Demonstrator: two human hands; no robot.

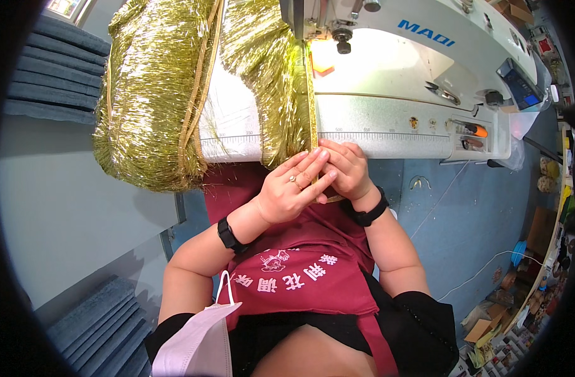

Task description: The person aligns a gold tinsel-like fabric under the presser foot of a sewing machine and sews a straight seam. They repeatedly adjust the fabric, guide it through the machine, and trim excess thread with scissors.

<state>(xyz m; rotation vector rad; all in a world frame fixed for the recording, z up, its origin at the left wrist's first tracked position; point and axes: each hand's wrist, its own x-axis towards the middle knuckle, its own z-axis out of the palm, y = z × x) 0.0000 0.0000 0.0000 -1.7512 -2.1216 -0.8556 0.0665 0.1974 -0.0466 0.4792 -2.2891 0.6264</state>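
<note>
My left hand (297,182) and my right hand (347,169) meet at the bed's front edge, fingers closed over a narrow gold sequined band (311,100). The band runs up toward the presser-foot area of the white sewing machine (375,78), with gold tinsel fringe (272,100) spreading to its left. A larger bundle of fringe with gold tapes (146,100) lies on the left side, draped beyond the bed's front edge. The ends of some fingers and the band beneath them are partly hidden.
Metal snips (443,93) lie on the machine; an orange-handled tool (475,130) sits in its right tray beside a dark control panel (519,81). Folded grey fabric stacks (55,69) are at left. A cord (495,256) and cardboard boxes (488,320) are at lower right.
</note>
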